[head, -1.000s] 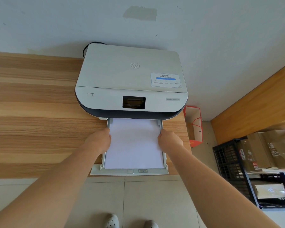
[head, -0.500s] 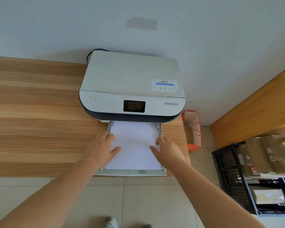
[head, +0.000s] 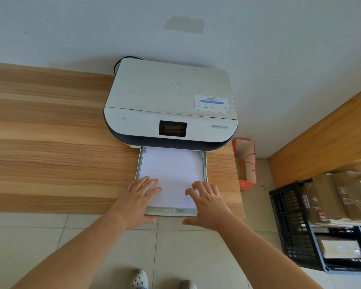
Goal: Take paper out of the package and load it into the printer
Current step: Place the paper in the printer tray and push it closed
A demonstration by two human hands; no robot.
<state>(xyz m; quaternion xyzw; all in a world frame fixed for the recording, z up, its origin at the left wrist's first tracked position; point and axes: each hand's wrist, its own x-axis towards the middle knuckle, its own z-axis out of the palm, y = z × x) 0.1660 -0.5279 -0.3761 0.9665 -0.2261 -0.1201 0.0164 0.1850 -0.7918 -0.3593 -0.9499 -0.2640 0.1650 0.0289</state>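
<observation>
The paper stack (head: pixel 172 174) lies flat in the pulled-out paper tray (head: pixel 171 211) of the HP printer (head: pixel 171 105), which stands at the right end of the wooden worktop (head: pixel 50 142), close to the back edge. The tray reaches out to the front edge of the worktop. The left hand (head: pixel 137 202) and the right hand (head: pixel 206 205) both rest at the near end of the tray, with the fingers (head: pixel 152 184) spread and flat on the paper, gripping nothing; the thumbs hang below the tray front.

The step in hand seems to be to push the tray back into the printer. To do it well, both hands should press evenly on the tray front, not on the sheets, so the stack does not slide or buckle. The push should go straight toward the back edge, so the tray does not jam on one side rail.

On the floor past the right edge of the worktop stands a red paper bag (head: pixel 245 161); it looks empty. More to the right, a black plastic crate (head: pixel 290 226) holds cardboard boxes (head: pixel 325 201), what is in them I cannot tell
</observation>
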